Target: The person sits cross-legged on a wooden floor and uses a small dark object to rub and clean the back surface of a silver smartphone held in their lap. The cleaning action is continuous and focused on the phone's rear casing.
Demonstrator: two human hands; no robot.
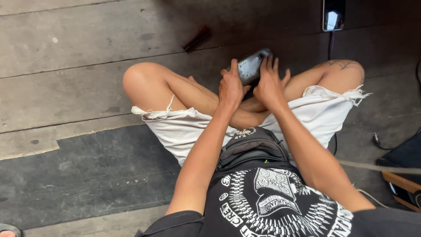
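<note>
Both arms reach forward over crossed legs, left hand (231, 87) and right hand (269, 85) side by side.

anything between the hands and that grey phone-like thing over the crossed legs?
Nothing visible. The left hand grips the grey device at its lower left edge, and the right hand lies over its right side with fingers on top. Both touch it directly.

There is a single view, from a camera worn on the person's head. It looks steeply down over the chest onto the crossed legs and the wooden floor (66, 48) in front. The view is close: both forearms run up from the bottom edge and meet near the middle, where the left hand (231, 90) and right hand (268, 87) sit. The far floorboards fill the top, the near torso the bottom edge.
</note>
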